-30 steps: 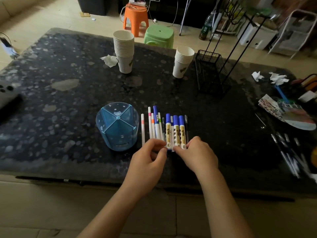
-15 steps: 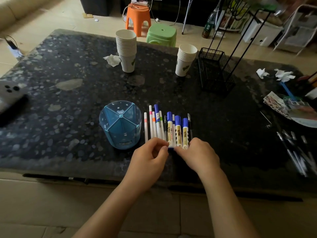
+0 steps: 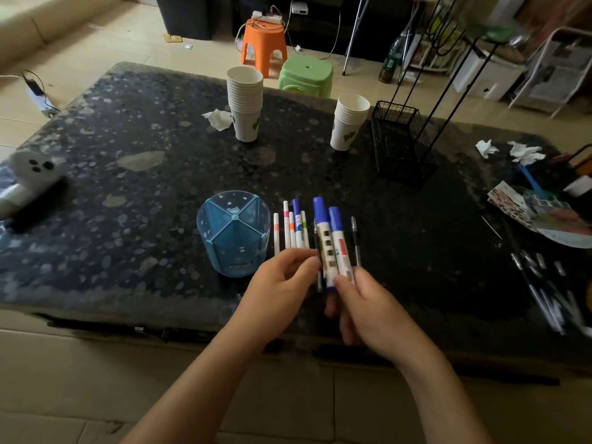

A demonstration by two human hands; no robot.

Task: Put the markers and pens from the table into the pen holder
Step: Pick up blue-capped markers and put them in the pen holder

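A blue see-through pen holder with divided compartments stands on the dark speckled table. Just right of it lie several thin white pens and a blue-capped marker side by side. Two thick blue-capped markers are raised off the table, with a thin dark pen against their left side. My left hand pinches this bundle from the left and my right hand grips its lower end with the thumb on top. A black pen lies just to the right.
Two stacks of paper cups and a black wire basket stand at the back. Crumpled tissues lie near the cups. A white device sits at the left edge. More pens and paper clutter lie at the right.
The thick blue-capped markers, flat in the row before, have been lifted off the table by both hands. The thin pens and the holder have not moved.
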